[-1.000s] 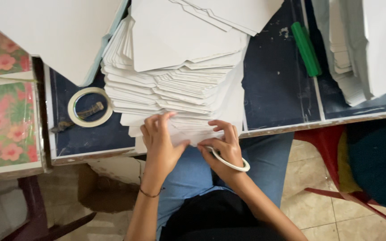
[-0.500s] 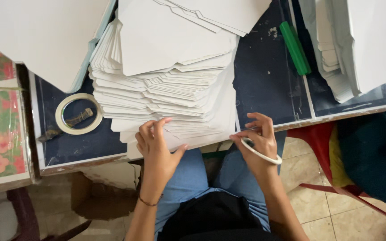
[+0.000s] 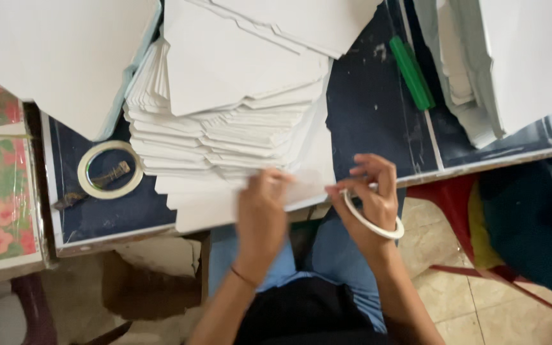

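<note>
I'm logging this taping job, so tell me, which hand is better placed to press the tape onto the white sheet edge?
Probably the left hand: it lies flat on the white sheet at the table edge. The right hand already grips the tape roll beside it.

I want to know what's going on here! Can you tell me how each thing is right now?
left hand: flat on the bottom white sheet
right hand: pinching tape off a thin tape ring
white sheet stack: piled high, fanned unevenly
tape roll: lying flat on the dark table
green marker: lying capped, untouched
</note>
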